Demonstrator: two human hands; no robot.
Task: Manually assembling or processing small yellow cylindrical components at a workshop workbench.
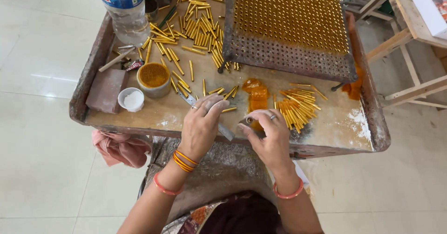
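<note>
My left hand rests at the near edge of the work tray, fingers closed around a flat metal blade whose tip shows near the loose gold tubes. My right hand pinches a small gold tube end between thumb and fingers, just right of the left hand. An orange waxy lump lies just beyond both hands. A neat pile of gold tubes lies to the right of my right hand.
A perforated metal rack filled with upright gold tubes stands at the back right. A plastic bottle, a cup of orange material, a small white cup and a brick-like block sit left. A wooden frame stands right.
</note>
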